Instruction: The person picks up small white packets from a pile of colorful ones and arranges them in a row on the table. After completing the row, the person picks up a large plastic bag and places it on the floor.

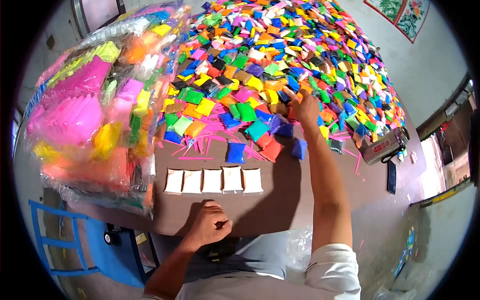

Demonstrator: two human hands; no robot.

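Several pale packets point(212, 180) lie side by side in a row on the brown table point(250, 210). Just below them my left hand point(210, 223) rests near the table's front edge, its fingers curled closed; whatever they hold, if anything, is hidden. My right hand point(303, 106) reaches to the lower part of a large heap of small coloured packets point(280, 50), its fingers among orange and yellow ones. What those fingers touch or hold is too small to make out. A blue packet point(235, 152) and a red packet point(270, 150) lie between the heap and the row.
Large clear bags of coloured packets point(95, 120) are piled at the left. Pink sticks point(210, 131) lie under the heap's front edge. A metal bottle point(384, 146) and a dark phone point(391, 177) are at the right. A blue metal frame point(60, 242) stands at lower left.
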